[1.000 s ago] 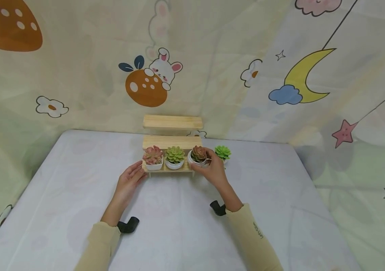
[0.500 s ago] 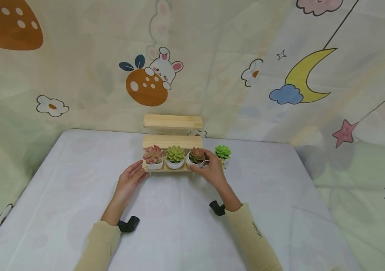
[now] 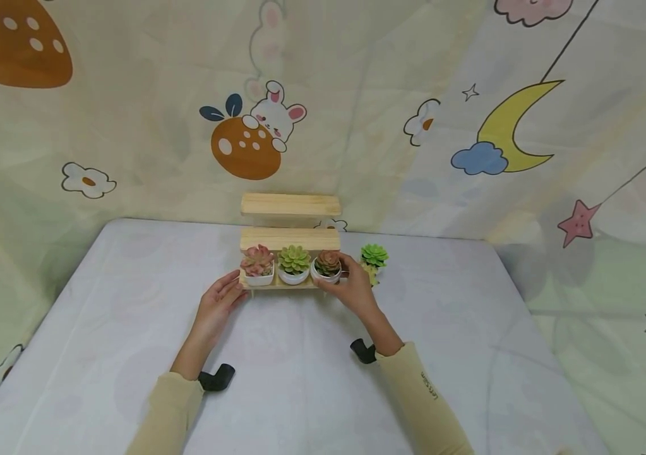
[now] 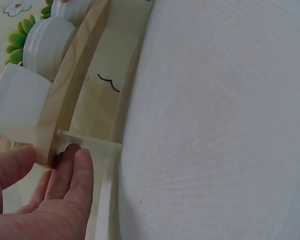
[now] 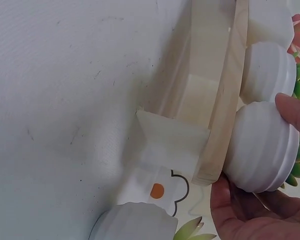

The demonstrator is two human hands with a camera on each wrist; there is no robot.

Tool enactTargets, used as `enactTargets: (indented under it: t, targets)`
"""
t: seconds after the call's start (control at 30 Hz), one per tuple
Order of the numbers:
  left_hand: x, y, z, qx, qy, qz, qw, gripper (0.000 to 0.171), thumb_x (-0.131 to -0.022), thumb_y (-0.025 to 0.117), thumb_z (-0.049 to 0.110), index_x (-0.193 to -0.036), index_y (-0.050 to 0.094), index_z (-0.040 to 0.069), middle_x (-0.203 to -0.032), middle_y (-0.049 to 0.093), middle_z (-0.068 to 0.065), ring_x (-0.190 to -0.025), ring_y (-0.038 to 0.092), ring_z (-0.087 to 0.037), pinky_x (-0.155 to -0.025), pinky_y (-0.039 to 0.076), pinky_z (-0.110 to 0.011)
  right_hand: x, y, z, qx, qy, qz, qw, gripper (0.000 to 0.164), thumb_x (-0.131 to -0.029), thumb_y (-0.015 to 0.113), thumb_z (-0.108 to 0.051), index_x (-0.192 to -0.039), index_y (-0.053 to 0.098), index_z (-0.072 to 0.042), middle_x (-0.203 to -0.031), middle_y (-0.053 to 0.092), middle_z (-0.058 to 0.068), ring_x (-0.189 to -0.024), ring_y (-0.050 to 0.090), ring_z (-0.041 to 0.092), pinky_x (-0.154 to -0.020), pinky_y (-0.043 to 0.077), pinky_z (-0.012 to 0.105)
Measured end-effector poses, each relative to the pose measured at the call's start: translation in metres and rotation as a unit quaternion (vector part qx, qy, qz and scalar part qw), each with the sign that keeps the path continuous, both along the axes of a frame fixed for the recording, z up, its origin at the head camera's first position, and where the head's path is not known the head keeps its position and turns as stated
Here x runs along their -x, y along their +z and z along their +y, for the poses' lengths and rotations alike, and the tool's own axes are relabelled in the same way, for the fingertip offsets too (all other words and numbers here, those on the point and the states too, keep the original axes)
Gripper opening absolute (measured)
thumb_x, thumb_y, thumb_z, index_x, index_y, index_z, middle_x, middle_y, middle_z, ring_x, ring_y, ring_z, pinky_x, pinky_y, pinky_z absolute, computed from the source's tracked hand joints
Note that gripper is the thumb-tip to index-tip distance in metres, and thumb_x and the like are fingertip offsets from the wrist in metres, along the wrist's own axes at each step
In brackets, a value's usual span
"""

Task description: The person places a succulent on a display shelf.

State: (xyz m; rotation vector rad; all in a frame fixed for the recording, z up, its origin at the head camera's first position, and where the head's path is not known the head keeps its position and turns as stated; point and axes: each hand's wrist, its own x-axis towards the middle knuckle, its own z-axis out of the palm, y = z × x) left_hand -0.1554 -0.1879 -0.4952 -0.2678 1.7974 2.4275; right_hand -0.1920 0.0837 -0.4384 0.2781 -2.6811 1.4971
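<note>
A small three-tier wooden plant stand (image 3: 290, 239) stands at the back of the table. On its lowest tier, a pink succulent (image 3: 257, 260) in a square white pot sits left of a green succulent (image 3: 293, 259) in a round one. At the tier's right end my right hand (image 3: 357, 292) grips a round white pot (image 5: 262, 147) bearing a reddish-brown succulent (image 3: 329, 261), thumb and fingers on opposite sides. My left hand (image 3: 217, 306) holds the left end of that tier; its thumb (image 4: 15, 165) lies at the wooden board (image 4: 75, 80) and its fingers are beneath.
Right of the stand are a bright green succulent (image 3: 374, 254) and a yellowish-green one (image 3: 370, 273), partly behind my right hand. Another white pot (image 5: 135, 223) shows low in the right wrist view. A patterned cloth backdrop (image 3: 357, 126) hangs directly behind the white-covered table (image 3: 300, 379).
My right hand has shifted the reddish-brown succulent's pot slightly left, closer to the green succulent. More of the yellowish-green plant shows behind that hand. My left hand keeps its place.
</note>
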Motion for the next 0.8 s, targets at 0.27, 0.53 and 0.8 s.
enactTargets:
  t: [0.27, 0.53, 0.8]
  targets:
    - [-0.002, 0.001, 0.002, 0.002, -0.001, -0.003, 1.0, 0.051, -0.104, 0.045, 0.006, -0.149, 0.026, -0.004, -0.149, 0.038, -0.022, -0.103, 0.059, 0.003, -0.106, 0.046, -0.029, -0.004, -0.002, 0.01, 0.015, 0.008, 0.001, 1.0, 0.07, -0.077, 0.084, -0.014, -0.136, 0.052, 0.001, -0.127, 0.058, 0.019, -0.116, 0.055, 0.033, -0.096, 0.052, 0.046]
    - [-0.002, 0.002, 0.0, 0.015, -0.001, -0.001, 0.9999, 0.052, -0.104, 0.045, 0.008, -0.15, 0.026, -0.004, -0.15, 0.037, -0.022, -0.104, 0.058, 0.003, -0.105, 0.046, -0.028, -0.011, -0.009, 0.036, 0.008, -0.027, 0.085, 0.996, 0.063, -0.077, 0.084, -0.011, -0.131, 0.055, 0.002, -0.128, 0.056, 0.021, -0.114, 0.053, 0.036, -0.096, 0.051, 0.049]
    - [-0.001, 0.0, 0.001, 0.023, -0.004, 0.0, 0.9997, 0.053, -0.104, 0.047, 0.012, -0.15, 0.025, -0.003, -0.15, 0.037, -0.022, -0.106, 0.057, 0.003, -0.102, 0.048, -0.023, -0.013, -0.016, 0.057, -0.02, -0.081, 0.139, 0.987, 0.058, -0.075, 0.084, -0.008, -0.125, 0.057, 0.004, -0.123, 0.055, 0.023, -0.112, 0.051, 0.039, -0.093, 0.048, 0.054]
